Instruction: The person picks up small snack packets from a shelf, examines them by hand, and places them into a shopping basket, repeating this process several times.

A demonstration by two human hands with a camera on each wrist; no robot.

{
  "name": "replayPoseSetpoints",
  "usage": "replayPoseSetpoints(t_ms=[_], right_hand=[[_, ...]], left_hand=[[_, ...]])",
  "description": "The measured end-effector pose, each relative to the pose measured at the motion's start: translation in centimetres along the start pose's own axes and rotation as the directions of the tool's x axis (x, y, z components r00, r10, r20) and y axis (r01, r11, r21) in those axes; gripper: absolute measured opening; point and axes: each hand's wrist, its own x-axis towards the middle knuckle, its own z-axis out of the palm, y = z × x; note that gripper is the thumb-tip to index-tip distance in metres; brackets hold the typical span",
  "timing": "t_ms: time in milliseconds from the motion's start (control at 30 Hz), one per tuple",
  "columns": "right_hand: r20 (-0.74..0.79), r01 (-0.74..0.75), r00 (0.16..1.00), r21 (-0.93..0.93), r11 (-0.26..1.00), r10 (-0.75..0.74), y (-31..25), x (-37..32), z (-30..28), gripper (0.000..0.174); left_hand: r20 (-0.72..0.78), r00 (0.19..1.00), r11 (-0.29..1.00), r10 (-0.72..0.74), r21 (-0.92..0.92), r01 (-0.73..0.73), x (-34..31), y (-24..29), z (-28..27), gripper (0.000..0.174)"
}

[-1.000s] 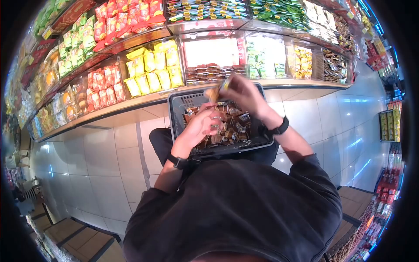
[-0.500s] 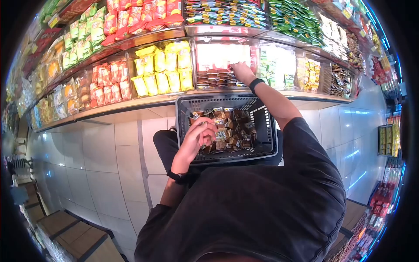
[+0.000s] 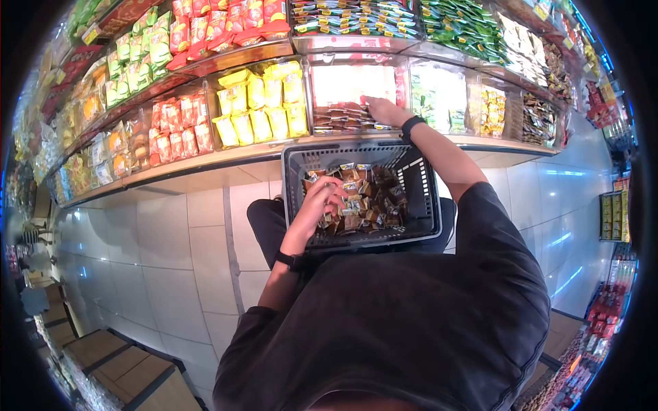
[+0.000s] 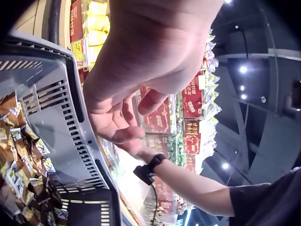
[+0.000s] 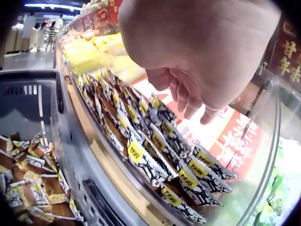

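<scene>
My left hand (image 3: 320,205) hovers over the left side of a grey plastic basket (image 3: 430,219), its fingers loosely bent. Nothing shows between those fingers in the left wrist view. Inside the basket lies a loose pile of small brown snack packets (image 3: 375,205). My right hand (image 3: 388,112) reaches into a clear shelf bin holding rows of similar packets (image 3: 336,120). In the right wrist view its relaxed fingers (image 5: 190,101) hang just above the upright packets (image 5: 146,155), which have black-and-white edges and yellow labels.
Bins of yellow bags (image 3: 259,103) and red packets (image 3: 171,127) stand left of this bin; green-and-white packets (image 3: 439,103) are to its right. A wooden shelf edge (image 3: 247,152) runs beyond the basket. Behind at lower left are wooden stands (image 3: 130,363).
My right hand has moved from above the basket, where it held a blurred packet near the left hand, to the shelf bin. The left hand has drawn apart from it and stays over the basket.
</scene>
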Motion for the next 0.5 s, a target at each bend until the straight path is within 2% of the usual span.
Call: replayPoseSetpoints(t_ms=[33, 67, 100, 133, 167, 233, 267, 300, 333, 367, 400, 433, 467, 500], right_hand=[[0.003, -0.002, 1.0, 0.006, 1.0, 0.002, -0.6, -0.7, -0.5, 0.045], [-0.191, 0.093, 0.978, 0.064, 0.994, -0.079, -1.3, -1.6, -0.8, 0.045], [-0.382, 0.193, 0.914, 0.103, 0.976, -0.141, -2.0, -2.5, -1.3, 0.044], [-0.551, 0.257, 0.808, 0.013, 0.966, -0.207, -4.9, -4.5, -2.4, 0.026], [-0.546, 0.251, 0.814, 0.025, 0.968, -0.197, -6.6, -6.3, -2.2, 0.026], [-0.437, 0.089, 0.899, 0.227, 0.97, 0.02, -8.9, -9.9, -0.6, 0.024], [-0.291, 0.017, 0.953, 0.313, 0.95, 0.078, -9.8, -11.8, 1.0, 0.021], [-0.157, -0.031, 0.986, 0.177, 0.984, 0.059, -8.4, -12.7, 4.7, 0.017], [-0.159, 0.134, 0.981, 0.155, 0.979, -0.109, -6.8, -14.0, 7.9, 0.017], [-0.021, 0.152, 0.988, 0.172, 0.973, -0.151, -4.8, -15.1, 11.8, 0.024], [0.015, 0.086, 0.996, 0.086, 0.993, -0.088, -4.1, -16.2, 15.0, 0.042], [0.088, -0.011, 0.996, 0.057, 0.998, 0.005, -4.0, -16.9, 16.9, 0.064], [0.152, -0.075, 0.986, 0.056, 0.996, 0.065, -4.3, -17.1, 17.7, 0.071], [0.217, -0.137, 0.968, 0.052, 0.989, 0.123, -4.7, -17.1, 18.4, 0.079]], left_hand=[[-0.023, 1.0, 0.996, 0.006, 0.092, -0.003, 0.2, -0.4, -0.2, 0.023], [-0.068, 0.997, 0.982, 0.025, 0.188, -0.012, 0.9, -1.5, -1.0, 0.021], [-0.07, 0.997, 0.982, 0.016, 0.188, -0.002, 1.6, -2.5, -1.7, 0.021], [-0.13, 0.985, 0.89, 0.11, 0.454, -0.039, 2.2, -3.6, -2.4, 0.02], [-0.157, 0.964, 0.725, 0.213, 0.687, -0.048, 2.8, -4.7, -3.1, 0.02], [-0.121, 0.938, 0.558, 0.325, 0.825, -0.086, 4.3, -6.5, -3.9, 0.026], [-0.087, 0.938, 0.452, 0.337, 0.888, -0.08, 5.1, -7.2, -4.4, 0.036], [-0.092, 0.941, 0.358, 0.325, 0.933, -0.032, 6.2, -8.4, -4.8, 0.045], [-0.131, 0.963, 0.315, 0.236, 0.948, 0.052, 6.8, -8.6, -4.3, 0.049], [-0.172, 0.973, 0.264, 0.151, 0.956, 0.128, 7.5, -8.8, -3.6, 0.052], [-0.167, 0.975, 0.26, 0.144, 0.958, 0.125, 8.1, -9.1, -2.9, 0.052], [-0.241, 0.97, 0.155, 0.02, 0.959, 0.235, 8.8, -9.5, -2.4, 0.06], [-0.326, 0.941, 0.035, -0.092, 0.943, 0.33, 9.2, -9.8, -2.2, 0.067], [-0.323, 0.942, 0.027, -0.091, 0.945, 0.327, 9.5, -10.4, -2.7, 0.067]])
